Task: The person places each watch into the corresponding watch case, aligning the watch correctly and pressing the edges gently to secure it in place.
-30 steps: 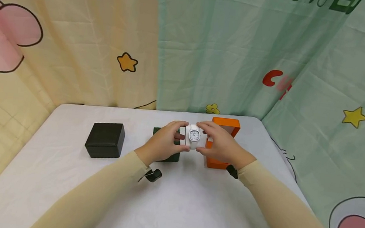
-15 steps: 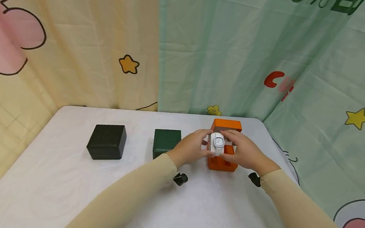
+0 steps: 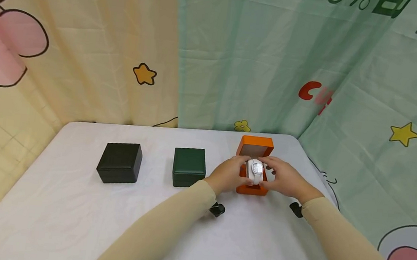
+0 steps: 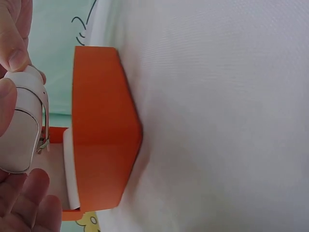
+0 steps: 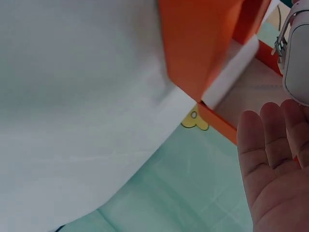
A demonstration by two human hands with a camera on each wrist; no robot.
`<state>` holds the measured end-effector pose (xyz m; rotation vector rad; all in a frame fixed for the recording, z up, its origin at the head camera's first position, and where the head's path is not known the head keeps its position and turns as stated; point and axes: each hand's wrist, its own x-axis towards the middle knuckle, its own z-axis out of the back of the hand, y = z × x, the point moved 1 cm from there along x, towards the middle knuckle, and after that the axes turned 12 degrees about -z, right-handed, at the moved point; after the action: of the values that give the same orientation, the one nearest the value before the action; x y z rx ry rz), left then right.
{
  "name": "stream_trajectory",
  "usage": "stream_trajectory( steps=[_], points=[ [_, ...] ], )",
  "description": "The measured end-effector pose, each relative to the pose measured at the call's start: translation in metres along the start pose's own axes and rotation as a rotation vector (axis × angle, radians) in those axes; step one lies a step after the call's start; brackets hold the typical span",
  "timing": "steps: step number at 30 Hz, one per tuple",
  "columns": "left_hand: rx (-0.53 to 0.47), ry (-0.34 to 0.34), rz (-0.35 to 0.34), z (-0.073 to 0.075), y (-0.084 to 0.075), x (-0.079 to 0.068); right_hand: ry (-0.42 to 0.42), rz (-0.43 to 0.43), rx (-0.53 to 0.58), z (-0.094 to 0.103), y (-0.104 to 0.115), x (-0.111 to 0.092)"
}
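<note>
A white wristwatch (image 3: 256, 170) with a squarish face is wrapped around a white cushion (image 4: 15, 145). Both hands hold it from opposite sides, low over the base of an open orange box (image 3: 256, 141). My left hand (image 3: 229, 174) grips the left side between thumb and fingers. Gripping the right side in the same way is my right hand (image 3: 286, 179). In the left wrist view the cushion's rounded end and the strap buckle (image 4: 43, 144) appear above the box wall. The box's inside is partly hidden by the hands and watch.
A closed green box (image 3: 189, 166) stands left of the orange one, and a closed black box (image 3: 120, 162) farther left. All rest on a white-covered table (image 3: 242, 243). Printed curtains (image 3: 238, 65) hang behind and to the right.
Both hands have carried the watch on its cushion rightward from in front of the green box to the orange box, then lowered it toward the base. The green box is now uncovered.
</note>
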<state>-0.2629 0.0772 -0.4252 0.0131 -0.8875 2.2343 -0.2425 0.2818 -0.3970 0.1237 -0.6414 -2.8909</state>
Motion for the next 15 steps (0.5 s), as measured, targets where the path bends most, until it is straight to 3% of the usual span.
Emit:
stream_trajectory(
  steps=[7,15],
  points=[
    [-0.046,0.0,-0.034,-0.014,0.004,0.002,0.017,-0.006,-0.009,-0.011,-0.014,0.002],
    [0.035,0.021,-0.007,-0.02,0.006,0.001,0.044,-0.011,-0.027,-0.015,-0.017,0.004]
  ],
)
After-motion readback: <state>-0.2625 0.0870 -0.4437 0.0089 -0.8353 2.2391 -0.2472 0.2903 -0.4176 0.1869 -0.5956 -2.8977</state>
